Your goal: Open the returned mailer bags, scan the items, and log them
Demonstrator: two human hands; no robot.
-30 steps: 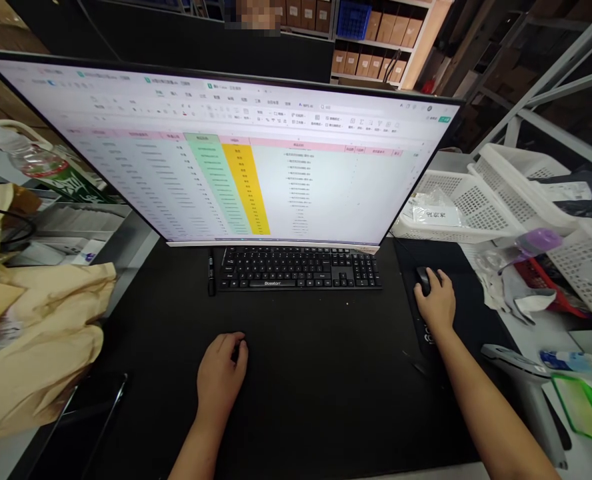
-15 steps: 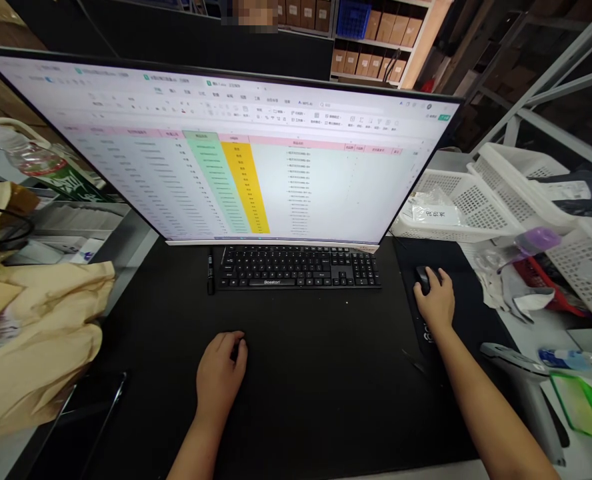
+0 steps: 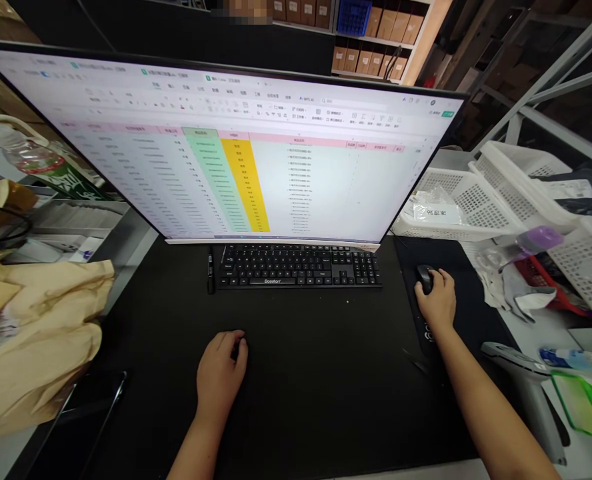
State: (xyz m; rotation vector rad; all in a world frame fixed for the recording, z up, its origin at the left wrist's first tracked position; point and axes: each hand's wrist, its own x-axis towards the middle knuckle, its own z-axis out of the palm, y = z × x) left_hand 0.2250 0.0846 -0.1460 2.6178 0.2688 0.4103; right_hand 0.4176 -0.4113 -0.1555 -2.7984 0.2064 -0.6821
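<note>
My right hand (image 3: 437, 300) is wrapped over a black computer mouse (image 3: 425, 279) on a dark mouse pad (image 3: 463, 293). On the black desk mat (image 3: 316, 380), my left hand (image 3: 223, 363) rests with its fingers loosely curled in and the thumb near the index finger. I see nothing held in it; the palm side is hidden. Beyond the hands lies a black keyboard (image 3: 296, 267), with a black marker pen (image 3: 211, 272) at its left end. A large monitor (image 3: 321, 180) stands behind it, showing a spreadsheet with green and yellow columns.
Brown paper packages (image 3: 51, 333), a phone (image 3: 83, 413) and a green-labelled bottle (image 3: 51, 163) are at the left. White baskets (image 3: 456, 200), a purple-capped bottle (image 3: 521, 247) and a barcode scanner (image 3: 526, 380) stand at the right. Shelves with boxes (image 3: 371, 60) fill the background.
The camera view has shifted very slightly. Both hands stay in place, the right one still on the mouse.
</note>
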